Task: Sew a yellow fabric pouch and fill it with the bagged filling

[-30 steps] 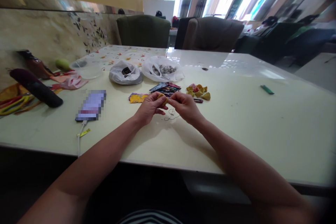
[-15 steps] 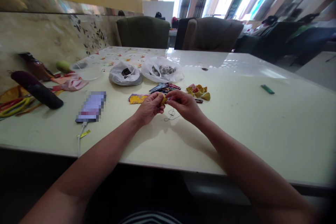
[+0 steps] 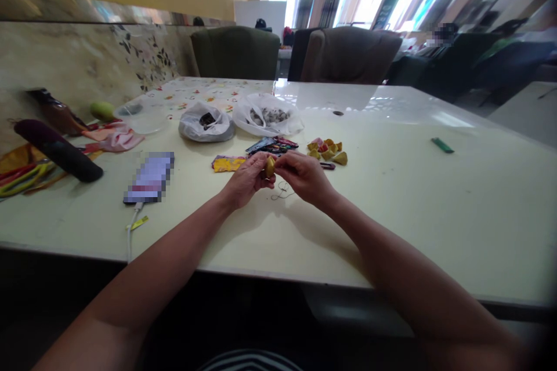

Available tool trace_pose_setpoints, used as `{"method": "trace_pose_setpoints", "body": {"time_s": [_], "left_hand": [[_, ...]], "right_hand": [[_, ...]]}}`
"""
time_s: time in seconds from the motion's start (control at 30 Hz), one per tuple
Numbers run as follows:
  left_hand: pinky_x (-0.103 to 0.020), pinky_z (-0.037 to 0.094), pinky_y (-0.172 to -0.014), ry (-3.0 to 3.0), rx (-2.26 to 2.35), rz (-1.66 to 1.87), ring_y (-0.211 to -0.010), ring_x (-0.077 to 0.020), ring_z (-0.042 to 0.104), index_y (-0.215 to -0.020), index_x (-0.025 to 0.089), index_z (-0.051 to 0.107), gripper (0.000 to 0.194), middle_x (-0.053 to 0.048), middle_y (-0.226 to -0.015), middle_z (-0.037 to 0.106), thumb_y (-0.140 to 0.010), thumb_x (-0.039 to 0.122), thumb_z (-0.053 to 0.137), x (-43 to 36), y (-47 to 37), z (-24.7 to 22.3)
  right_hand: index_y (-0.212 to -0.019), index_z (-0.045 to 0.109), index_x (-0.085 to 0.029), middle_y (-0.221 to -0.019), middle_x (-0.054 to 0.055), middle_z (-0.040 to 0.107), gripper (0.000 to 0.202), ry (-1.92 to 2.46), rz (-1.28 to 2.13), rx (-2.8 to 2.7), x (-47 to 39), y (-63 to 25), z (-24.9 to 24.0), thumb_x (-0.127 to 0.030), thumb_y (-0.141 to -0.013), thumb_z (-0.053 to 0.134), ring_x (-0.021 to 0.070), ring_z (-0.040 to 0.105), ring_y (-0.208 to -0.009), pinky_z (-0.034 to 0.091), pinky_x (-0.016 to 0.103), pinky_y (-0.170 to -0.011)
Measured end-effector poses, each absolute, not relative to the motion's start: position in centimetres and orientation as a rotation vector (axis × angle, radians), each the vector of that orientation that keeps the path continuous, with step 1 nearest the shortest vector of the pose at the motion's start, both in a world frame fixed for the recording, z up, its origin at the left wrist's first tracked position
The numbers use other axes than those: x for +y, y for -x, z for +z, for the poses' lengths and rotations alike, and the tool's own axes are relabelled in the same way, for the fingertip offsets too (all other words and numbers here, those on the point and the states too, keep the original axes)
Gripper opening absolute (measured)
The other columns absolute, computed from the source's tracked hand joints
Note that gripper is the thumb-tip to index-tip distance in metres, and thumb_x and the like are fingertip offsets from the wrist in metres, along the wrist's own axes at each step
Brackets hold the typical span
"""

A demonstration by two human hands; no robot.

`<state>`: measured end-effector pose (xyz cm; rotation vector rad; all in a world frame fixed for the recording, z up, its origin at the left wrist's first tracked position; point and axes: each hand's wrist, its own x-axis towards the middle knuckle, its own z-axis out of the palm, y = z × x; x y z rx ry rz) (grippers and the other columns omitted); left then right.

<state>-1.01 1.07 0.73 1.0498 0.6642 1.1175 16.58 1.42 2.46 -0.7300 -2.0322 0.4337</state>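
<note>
My left hand (image 3: 249, 178) is closed around a small mustard-yellow cloth piece (image 3: 270, 167), held up between thumb and fingers. Against the edge of that piece, my right hand (image 3: 303, 175) is in a pinch; whatever sits between its fingertips is too small to make out. A dark thread (image 3: 282, 190) lies in loose loops on the table below the hands. Just beyond them are folded dark patterned cloths (image 3: 272, 145) and a yellow-and-purple cloth (image 3: 228, 163). Several small yellow cone-shaped cloth pieces (image 3: 327, 150), with some red among them, are grouped past my right hand.
Two white plastic bags, one with dark contents (image 3: 206, 123) and one with grey-white pieces (image 3: 268, 116), stand farther back. A phone (image 3: 150, 178) on a cable lies left, near a dark purple cylinder (image 3: 60, 151). A green item (image 3: 442, 145) is at right. Chairs (image 3: 235, 53) stand behind the table (image 3: 418, 214).
The yellow piece has turned in my left hand, so more of its face shows. My right fingertips have shifted slightly down and left. The whole view has moved a little.
</note>
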Motion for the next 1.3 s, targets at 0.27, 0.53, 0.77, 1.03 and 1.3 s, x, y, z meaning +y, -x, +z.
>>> {"method": "trace_pose_setpoints", "body": {"time_s": [0.27,0.53,0.77,1.03,1.3], "left_hand": [[-0.026,0.059,-0.062,-1.258,0.962,1.211,-0.08,-0.0148,0.066,-0.096,0.017,0.062,0.032,-0.002,-0.086,0.065,-0.079,0.041,0.075,0.8,1.1,1.1],[-0.027,0.06,-0.066,-1.432,1.129,1.317,-0.073,-0.015,0.067,-0.085,0.014,0.065,0.019,-0.004,-0.079,0.069,-0.074,0.028,0.071,1.1,0.9,0.7],[-0.032,0.061,-0.069,-1.497,1.174,1.342,-0.073,-0.0179,0.068,-0.08,0.016,0.063,0.016,-0.003,-0.074,0.067,-0.073,0.029,0.07,1.3,1.0,0.3],[-0.026,0.057,-0.062,-1.732,1.201,1.353,-0.077,-0.0168,0.066,-0.079,0.016,0.07,0.012,-0.006,-0.086,0.067,-0.077,0.027,0.07,1.4,1.4,0.6],[-0.026,0.055,-0.056,-1.824,1.188,1.275,-0.073,-0.0155,0.064,-0.081,0.014,0.074,0.013,-0.006,-0.087,0.064,-0.081,0.026,0.069,1.4,1.7,0.8]], "right_hand": [[-0.086,0.067,-0.019,-0.081,0.005,0.065,0.021,0.845,-0.096,-2.253,1.8,-16.5,0.9,-0.02,-0.099,0.05,0.0151,0.055,-0.069,0.032,0.028,-0.06],[-0.094,0.07,-0.016,-0.077,0.004,0.064,0.022,0.751,-0.433,-2.318,1.8,-16.5,0.2,-0.016,-0.101,0.049,0.0149,0.054,-0.067,0.027,0.029,-0.057],[-0.091,0.068,-0.017,-0.078,0.004,0.061,0.022,0.717,-0.362,-2.31,2.1,-16.4,0.0,-0.019,-0.103,0.049,0.014,0.053,-0.066,0.031,0.027,-0.058],[-0.088,0.064,-0.016,-0.082,0.005,0.06,0.02,0.704,-0.14,-2.273,2.8,-16.7,-0.3,-0.022,-0.102,0.051,0.0147,0.054,-0.069,0.038,0.026,-0.062],[-0.084,0.059,-0.019,-0.083,0.004,0.056,0.018,0.713,-0.038,-2.254,3.4,-16.9,-0.5,-0.02,-0.101,0.052,0.0151,0.054,-0.072,0.043,0.027,-0.066]]}}
